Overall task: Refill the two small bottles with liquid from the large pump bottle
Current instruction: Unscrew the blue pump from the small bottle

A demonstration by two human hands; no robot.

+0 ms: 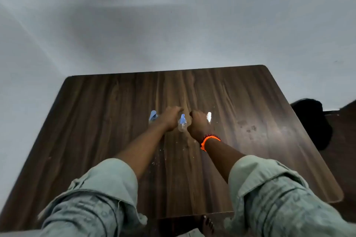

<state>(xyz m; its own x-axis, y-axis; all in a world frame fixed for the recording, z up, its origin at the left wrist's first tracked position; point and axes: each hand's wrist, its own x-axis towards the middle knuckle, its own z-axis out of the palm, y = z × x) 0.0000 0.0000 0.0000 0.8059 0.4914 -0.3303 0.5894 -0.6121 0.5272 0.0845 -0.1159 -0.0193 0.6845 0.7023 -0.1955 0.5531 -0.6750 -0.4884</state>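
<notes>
Both arms reach out over a dark wood-grain table (107, 121), toward its middle and nearer the far edge than the near one; three bottles stand there in a rough row, parallel to the far edge. The left hand (171, 119) is curled, its fingers bent round the far side of the middle bottle (182, 122), a small clear bottle with a blue cap; it touches the bottle, though whether it truly grips it cannot be told. The right hand (198, 125) is closed into a loose fist just beside that same bottle on its right; what it has hold of, if anything, is hidden by the back of the hand. An orange bracelet (209, 141) circles the right wrist; pale green sleeves (107, 183) are rolled up both forearms. Another blue-capped bottle (153, 116) stands to the left of the left hand, apart from it; a white-topped bottle (209, 117) shows just behind the right hand, mostly hidden. Pale specks and scuffs mark the surface toward the right edge; a dark object (312, 121) sits off the table's right side.
</notes>
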